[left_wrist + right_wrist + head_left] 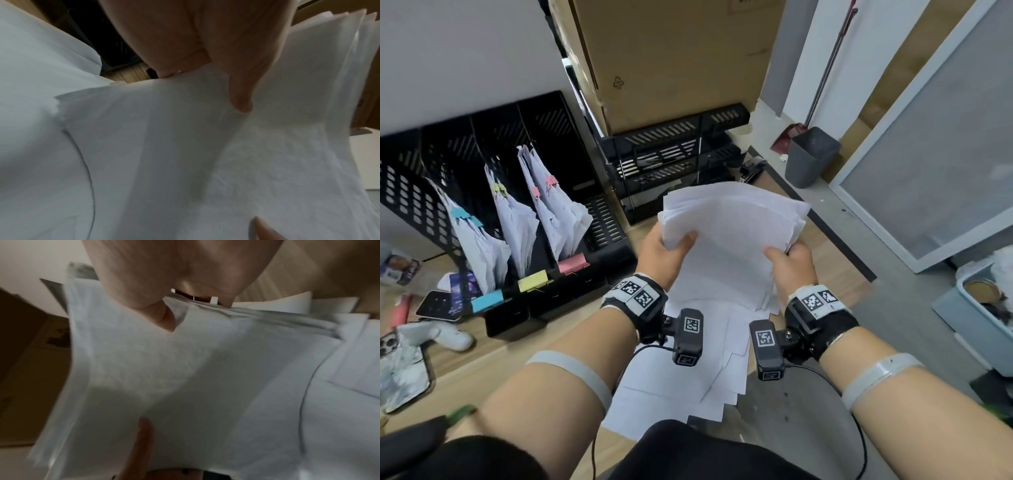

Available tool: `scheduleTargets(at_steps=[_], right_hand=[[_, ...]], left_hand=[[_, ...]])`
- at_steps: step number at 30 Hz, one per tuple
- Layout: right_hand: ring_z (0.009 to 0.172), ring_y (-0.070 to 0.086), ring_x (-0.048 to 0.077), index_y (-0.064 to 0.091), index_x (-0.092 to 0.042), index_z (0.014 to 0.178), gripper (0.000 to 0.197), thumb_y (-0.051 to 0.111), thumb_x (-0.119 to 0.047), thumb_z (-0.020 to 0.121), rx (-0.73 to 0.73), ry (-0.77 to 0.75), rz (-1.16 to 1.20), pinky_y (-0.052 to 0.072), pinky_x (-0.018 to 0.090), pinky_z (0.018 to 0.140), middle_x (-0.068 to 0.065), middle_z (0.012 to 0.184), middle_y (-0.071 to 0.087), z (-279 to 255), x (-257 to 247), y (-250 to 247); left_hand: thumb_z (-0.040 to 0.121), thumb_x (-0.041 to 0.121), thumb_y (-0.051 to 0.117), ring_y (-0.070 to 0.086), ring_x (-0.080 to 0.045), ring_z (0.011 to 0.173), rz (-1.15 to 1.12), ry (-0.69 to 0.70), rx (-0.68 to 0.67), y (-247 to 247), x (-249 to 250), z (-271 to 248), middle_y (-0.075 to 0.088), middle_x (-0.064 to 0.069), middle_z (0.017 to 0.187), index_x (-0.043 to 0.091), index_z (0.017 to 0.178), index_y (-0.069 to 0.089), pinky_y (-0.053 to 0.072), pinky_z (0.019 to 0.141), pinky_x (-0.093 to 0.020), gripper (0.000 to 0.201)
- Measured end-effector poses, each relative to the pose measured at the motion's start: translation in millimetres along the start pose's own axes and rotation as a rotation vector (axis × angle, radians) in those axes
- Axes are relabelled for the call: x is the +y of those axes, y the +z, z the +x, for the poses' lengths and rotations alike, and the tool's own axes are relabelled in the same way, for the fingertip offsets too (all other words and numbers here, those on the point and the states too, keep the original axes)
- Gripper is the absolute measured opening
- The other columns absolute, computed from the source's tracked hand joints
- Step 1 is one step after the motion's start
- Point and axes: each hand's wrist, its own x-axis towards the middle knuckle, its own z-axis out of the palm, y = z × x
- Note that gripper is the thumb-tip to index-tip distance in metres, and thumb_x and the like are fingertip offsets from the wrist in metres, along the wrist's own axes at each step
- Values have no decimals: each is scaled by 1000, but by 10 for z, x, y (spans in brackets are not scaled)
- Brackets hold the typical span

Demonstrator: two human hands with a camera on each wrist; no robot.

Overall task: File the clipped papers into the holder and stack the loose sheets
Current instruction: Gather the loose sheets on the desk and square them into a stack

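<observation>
head: bright, even, edges warped | wrists: dim, motion blur, prob. soft focus

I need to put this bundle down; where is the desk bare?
Bare wood shows between the holder and the sheets on the desk, and right of the bundle toward the desk edge. The far left is crowded with phones.

Clipped papers [517, 219] in holder [410, 192]

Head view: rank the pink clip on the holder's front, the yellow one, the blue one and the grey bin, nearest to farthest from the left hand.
1. pink clip, just left of the left hand
2. yellow clip, further left
3. blue clip, leftmost
4. grey bin, far right, on the floor
</observation>
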Motion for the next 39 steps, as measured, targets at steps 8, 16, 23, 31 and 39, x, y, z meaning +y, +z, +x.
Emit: scheduleTargets(at_steps=[8,16,23,31,39], right_hand=[[84,61,6,49,-17,119,47,58,7,80,8,-96,71,48,17,67,-8,92,62,-133,-56,10],[83,55,15,61,-4,103,31,56,9,75,-32,-128,4,46,29,74,3,91,61,-40,-71,-39],[94,69,24,70,-20,84,26,62,1,73,-12,-25,175,54,38,83,5,96,74,12,-184,-96],[96,69,27,71,-17,83,8,68,-11,79,-124,218,-136,52,43,95,6,102,74,-4,480,-143],[103,64,25,66,-15,116,28,57,-23,91,-162,245,-359,50,39,98,1,109,67,145,527,-83]], left_hand=[[71,46,86,70,-21,109,-3,-18,-37,-120,-18,-11,73,-2,116,19,123,64,54,98,-50,63],[75,44,83,68,-10,100,149,28,-98,-95,0,32,72,1,109,17,115,71,52,97,-38,49],[81,18,81,71,-29,105,-156,-65,-79,-56,64,128,76,-9,112,11,114,72,57,91,-43,35],[55,58,90,68,-33,110,44,-280,-163,-136,-508,40,75,-9,112,32,101,77,52,98,-57,55],[82,35,76,70,-24,92,362,-334,-164,-455,-661,193,74,1,92,26,99,71,55,83,-32,20]])
